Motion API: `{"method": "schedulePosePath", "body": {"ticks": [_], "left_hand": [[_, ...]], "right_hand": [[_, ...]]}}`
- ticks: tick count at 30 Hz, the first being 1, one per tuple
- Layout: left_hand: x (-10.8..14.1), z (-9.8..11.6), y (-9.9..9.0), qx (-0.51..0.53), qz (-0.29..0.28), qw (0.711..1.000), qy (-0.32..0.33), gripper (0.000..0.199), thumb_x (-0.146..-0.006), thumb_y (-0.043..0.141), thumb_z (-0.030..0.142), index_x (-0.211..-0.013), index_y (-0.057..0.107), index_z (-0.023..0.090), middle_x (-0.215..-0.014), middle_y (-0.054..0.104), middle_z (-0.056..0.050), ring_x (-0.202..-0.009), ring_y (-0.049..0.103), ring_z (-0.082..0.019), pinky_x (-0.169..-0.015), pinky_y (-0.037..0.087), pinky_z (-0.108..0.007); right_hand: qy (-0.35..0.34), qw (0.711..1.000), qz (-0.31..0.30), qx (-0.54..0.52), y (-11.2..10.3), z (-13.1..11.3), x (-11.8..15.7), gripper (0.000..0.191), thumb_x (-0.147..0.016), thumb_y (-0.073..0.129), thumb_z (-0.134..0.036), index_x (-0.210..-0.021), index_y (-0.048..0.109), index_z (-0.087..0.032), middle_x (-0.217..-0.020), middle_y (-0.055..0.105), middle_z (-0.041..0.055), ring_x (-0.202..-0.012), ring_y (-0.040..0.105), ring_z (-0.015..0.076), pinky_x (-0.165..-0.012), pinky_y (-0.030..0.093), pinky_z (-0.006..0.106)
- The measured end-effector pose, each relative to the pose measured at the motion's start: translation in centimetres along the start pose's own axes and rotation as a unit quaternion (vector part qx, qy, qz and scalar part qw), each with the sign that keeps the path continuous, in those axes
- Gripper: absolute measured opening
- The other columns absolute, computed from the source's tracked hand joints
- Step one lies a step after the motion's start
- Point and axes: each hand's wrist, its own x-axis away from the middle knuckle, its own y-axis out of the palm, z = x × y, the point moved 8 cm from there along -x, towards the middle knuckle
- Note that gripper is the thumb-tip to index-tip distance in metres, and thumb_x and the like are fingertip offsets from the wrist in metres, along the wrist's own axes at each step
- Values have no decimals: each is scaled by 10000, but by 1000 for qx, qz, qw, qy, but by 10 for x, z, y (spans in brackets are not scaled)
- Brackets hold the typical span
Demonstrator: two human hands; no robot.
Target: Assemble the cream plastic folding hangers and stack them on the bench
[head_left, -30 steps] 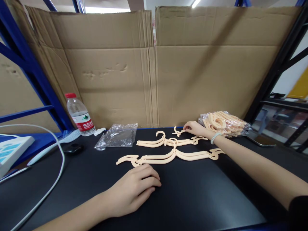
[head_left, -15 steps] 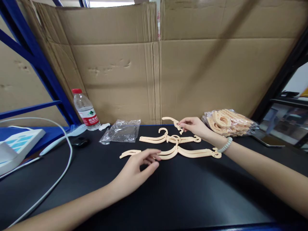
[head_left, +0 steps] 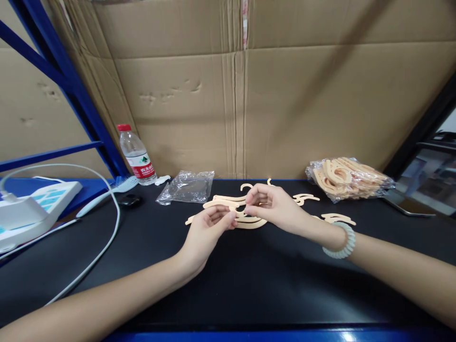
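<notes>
My left hand (head_left: 208, 230) is closed, with thumb and forefinger pinching a small curved peach-coloured plastic hanger piece (head_left: 239, 213). From the right, my right hand (head_left: 274, 209) meets it, fingertips pinched at the other end of the same piece; the fingers hide part of it. Under and behind both hands, more peach folding hangers (head_left: 251, 224) lie on the black tabletop, partly covered. Another hanger arm (head_left: 226, 198) lies just behind my left hand. Hanger ends (head_left: 338, 218) show beyond my right wrist, which wears a pale beaded bracelet (head_left: 342, 241).
A clear bag of peach hangers (head_left: 347, 178) lies at the back right beside a flat dark device (head_left: 409, 206). At the left are an empty clear wrapper (head_left: 187, 186), a water bottle (head_left: 138, 156), a black mouse-like object (head_left: 130, 200) and a white cable (head_left: 116, 213). Cardboard (head_left: 178, 118) stands behind.
My right hand has come left and nearer with the hanger piece, up to my left hand. My left fingers have closed on the piece. The view has shifted slightly.
</notes>
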Motion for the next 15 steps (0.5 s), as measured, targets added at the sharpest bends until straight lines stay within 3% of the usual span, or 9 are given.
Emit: {"method": "schedulePosePath", "body": {"ticks": [3,8,11,15], "left_hand": [[1,0,-1,12,-1,1000,-6,203,-746,745,290,-803,630,133,-763,651,-11,-707,622,-118,-714,515,-239],[0,0,-7,41,25,999,-23,193,-783,682,274,-845,553,146,-758,705,-44,-700,673,-160,-719,529,-292],[0,-4,-12,42,52,997,-48,166,-811,632,253,-812,500,153,-855,739,-121,-732,704,-203,-742,533,-344],[0,-9,-14,25,49,997,-51,190,-821,611,277,-804,453,173,-800,740,-114,-710,703,-207,-717,520,-346]], "right_hand": [[0,1000,-10,6,-13,-6,4,177,-798,654,-330,-853,573,-182,-806,649,29,-743,636,154,-683,525,300],[-28,986,84,139,-78,1,2,194,-847,567,-300,-1005,566,-188,-803,674,38,-750,644,161,-731,527,317],[1,964,27,266,-93,32,-1,161,-832,569,-269,-947,625,-171,-839,695,58,-751,652,176,-688,515,311],[-4,939,-42,340,-87,67,2,102,-807,612,-247,-839,674,-172,-799,692,42,-732,638,176,-680,486,297]]}}
